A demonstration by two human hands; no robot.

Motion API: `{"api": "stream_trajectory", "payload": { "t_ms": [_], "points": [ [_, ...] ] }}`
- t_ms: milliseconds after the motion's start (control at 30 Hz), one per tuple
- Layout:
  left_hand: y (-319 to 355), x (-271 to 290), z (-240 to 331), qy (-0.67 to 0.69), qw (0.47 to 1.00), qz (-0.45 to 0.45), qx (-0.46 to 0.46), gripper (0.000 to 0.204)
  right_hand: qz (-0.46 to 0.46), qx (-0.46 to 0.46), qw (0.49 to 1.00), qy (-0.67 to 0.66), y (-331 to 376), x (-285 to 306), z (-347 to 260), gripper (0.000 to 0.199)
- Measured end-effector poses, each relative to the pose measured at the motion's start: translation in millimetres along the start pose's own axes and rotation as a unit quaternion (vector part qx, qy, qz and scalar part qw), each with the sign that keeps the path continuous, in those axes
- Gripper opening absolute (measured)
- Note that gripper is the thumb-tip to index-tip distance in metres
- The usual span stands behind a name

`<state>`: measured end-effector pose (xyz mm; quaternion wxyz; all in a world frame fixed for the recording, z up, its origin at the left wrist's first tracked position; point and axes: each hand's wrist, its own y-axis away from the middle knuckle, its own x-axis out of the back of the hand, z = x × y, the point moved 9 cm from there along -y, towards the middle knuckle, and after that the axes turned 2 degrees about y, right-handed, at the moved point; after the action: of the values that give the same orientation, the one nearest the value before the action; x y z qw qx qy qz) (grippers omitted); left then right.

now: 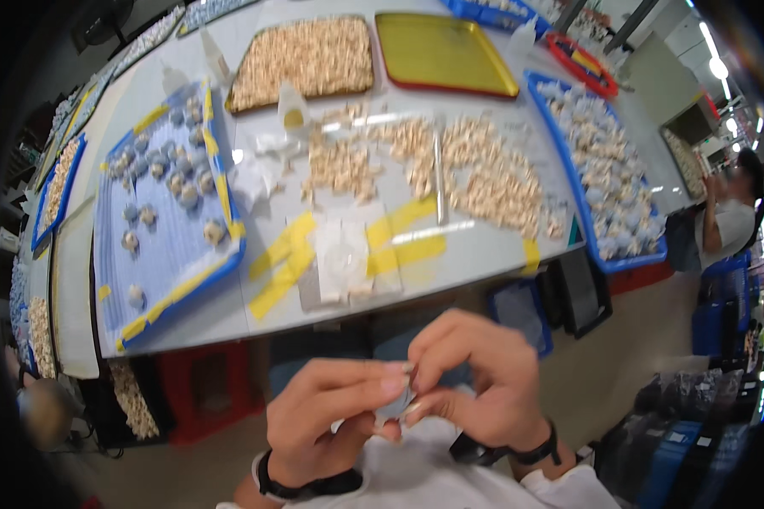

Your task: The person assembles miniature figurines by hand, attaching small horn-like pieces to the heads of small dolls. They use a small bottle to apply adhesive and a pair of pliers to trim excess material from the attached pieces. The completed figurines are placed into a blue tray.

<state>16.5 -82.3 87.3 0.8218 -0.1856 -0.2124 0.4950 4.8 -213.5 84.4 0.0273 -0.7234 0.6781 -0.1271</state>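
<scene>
My left hand (327, 411) and my right hand (488, 377) meet in front of my body, just off the table's near edge. Both are closed, thumbs and fingertips pinched around a small greyish piece (405, 397) between them. Its kind is mostly hidden by the fingers. Beyond the hands, a white paper sheet (341, 254) lies between yellow tape strips (407, 243) on the white table. Loose beige pieces (497, 182) lie spread past it, beside a clear bar (439, 174).
On the left, a blue tray (132, 254) holds several round blue-and-beige pieces. A full tray of beige pieces (306, 59) and a yellow tray (446, 55) stand at the back. Another blue tray (581, 191) is at right. A small bottle (293, 110) stands mid-table. A person (726, 212) is far right.
</scene>
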Motion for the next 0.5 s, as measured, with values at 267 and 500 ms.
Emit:
{"api": "stream_trajectory", "payload": {
  "t_ms": [267, 500],
  "points": [
    [6.2, -8.5, 12.0, 0.018, 1.000, -0.019, -0.008, 0.037, 0.048, 0.041, 0.997, 0.047, 15.1, 0.8, -8.0, 0.024],
    [11.1, -15.0, 20.5, -0.034, 0.998, -0.034, -0.045, 0.033, 0.096, 0.070, 0.989, 0.089, 29.0, 2.1, -19.1, 0.023]
  ]
}}
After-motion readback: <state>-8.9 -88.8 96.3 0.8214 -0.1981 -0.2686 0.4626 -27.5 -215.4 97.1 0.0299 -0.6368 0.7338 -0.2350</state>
